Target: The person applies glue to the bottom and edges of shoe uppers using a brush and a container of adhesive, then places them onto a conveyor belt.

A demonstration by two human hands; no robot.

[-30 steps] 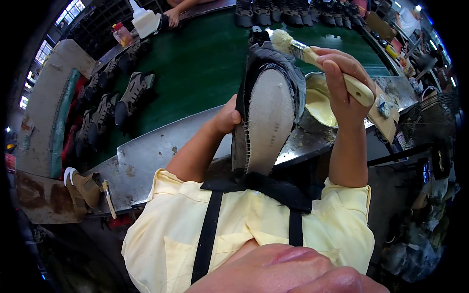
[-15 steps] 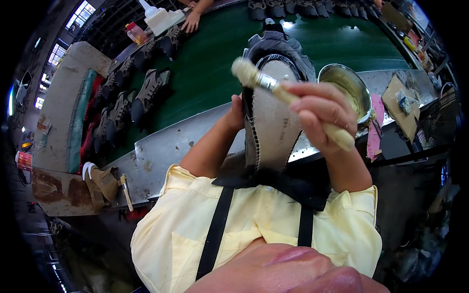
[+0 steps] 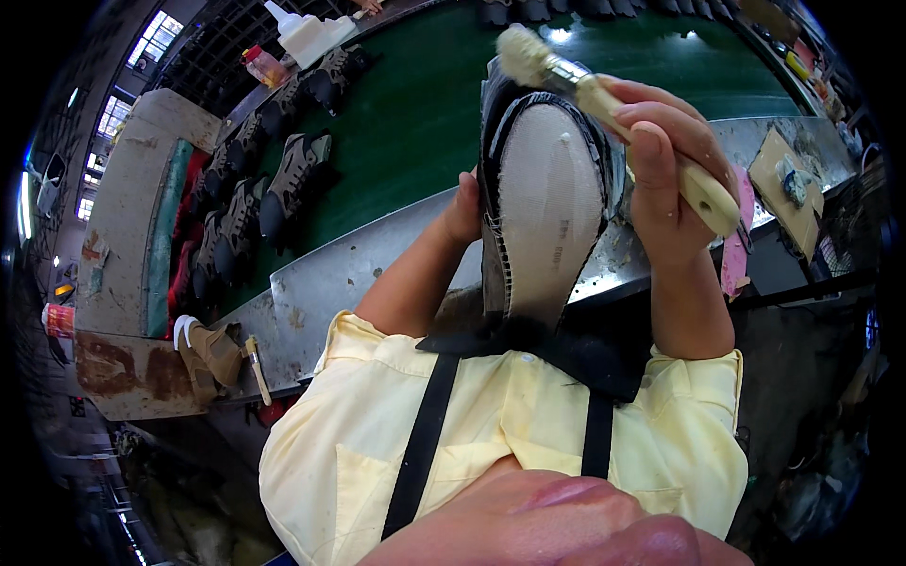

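Brush [image 3: 595, 94] handle is made of smooth lt wood, by its look, & capped w/ glossy metal ferrule [image 3: 566, 74]; bristles [image 3: 522, 55] are clumped, rough. Shoe [image 3: 547, 189] btm is faced w/ matt, fabric-like mat'l, edged w/ coarse stitching. Bench [image 3: 340, 269] edge is surfaced in shiny metal, spotted w/ stains; green top [image 3: 415, 113] is seen as smooth, glossy. Bottle [image 3: 310, 42]: translucent plastic. Card [image 3: 763, 179]: matt. Shirt [image 3: 311, 453]: matt, creased cloth.

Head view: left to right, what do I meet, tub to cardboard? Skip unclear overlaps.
Red tub → tan piece → loose brush → left grip → held shoe → right grip → cardboard.
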